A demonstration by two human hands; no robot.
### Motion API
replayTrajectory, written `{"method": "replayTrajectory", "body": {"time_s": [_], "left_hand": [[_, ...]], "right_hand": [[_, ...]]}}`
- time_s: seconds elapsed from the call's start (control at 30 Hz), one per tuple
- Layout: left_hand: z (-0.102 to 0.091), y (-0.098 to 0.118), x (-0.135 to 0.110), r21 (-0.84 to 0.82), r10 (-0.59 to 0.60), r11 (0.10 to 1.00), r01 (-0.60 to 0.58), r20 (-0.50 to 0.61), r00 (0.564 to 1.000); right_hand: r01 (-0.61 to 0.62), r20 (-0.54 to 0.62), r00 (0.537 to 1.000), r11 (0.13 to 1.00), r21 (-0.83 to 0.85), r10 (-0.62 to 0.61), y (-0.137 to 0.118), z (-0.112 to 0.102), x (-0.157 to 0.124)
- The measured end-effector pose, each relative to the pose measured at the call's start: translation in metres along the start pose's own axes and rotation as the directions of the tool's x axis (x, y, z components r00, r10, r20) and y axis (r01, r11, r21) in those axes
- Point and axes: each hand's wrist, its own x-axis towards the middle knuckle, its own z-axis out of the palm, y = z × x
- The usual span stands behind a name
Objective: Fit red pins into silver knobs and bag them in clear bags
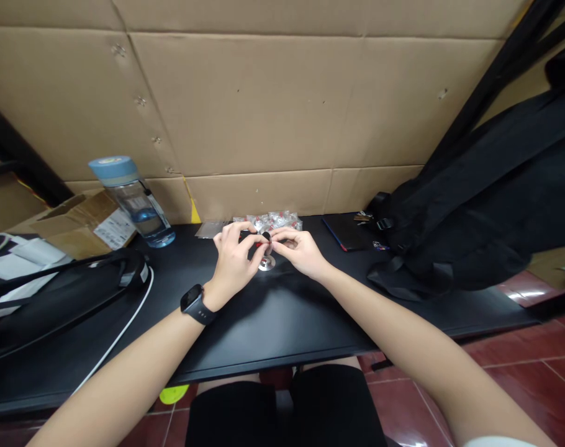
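Observation:
Both my hands meet over the middle of a black table [273, 316]. My left hand [233, 257], with a black watch on its wrist, is closed in a pinch on a small black-and-red part [260, 239]. My right hand [297, 247] is also pinched, its fingertips touching the same small part from the right. Just below the fingers a small shiny metal piece [266, 264] rests on the table. Behind the hands lies a heap of several small clear packets [273, 220] with red and white contents.
A clear water bottle [133, 198] with a blue lid stands at the back left beside a cardboard box [80, 223]. A black bag with a white cable [54, 292] lies left. A large black bag [473, 205] fills the right; a dark notebook [348, 231] lies beside it. Cardboard wall behind.

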Motion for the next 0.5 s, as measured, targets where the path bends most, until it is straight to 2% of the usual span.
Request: {"method": "replayTrajectory", "body": {"time_s": [0.17, 0.3, 0.5], "left_hand": [[-0.0034, 0.0007, 0.0009, -0.043, -0.008, 0.999, 0.010, 0.051, 0.999], [-0.0076, -0.0008, 0.0023, -0.110, 0.039, 0.994, -0.026, 0.118, 0.992], [-0.0050, -0.0064, 0.0033, -0.056, 0.020, 0.998, -0.012, 0.139, 0.990]], "right_hand": [[0.001, 0.052, 0.999, 0.999, -0.033, 0.001, -0.0002, 0.0001, 0.0000], [0.001, 0.049, 0.999, 0.999, -0.042, 0.001, -0.0007, -0.0006, 0.0007], [-0.025, 0.047, 0.998, 0.998, -0.060, 0.028, 0.0002, -0.0026, 0.0016]]}}
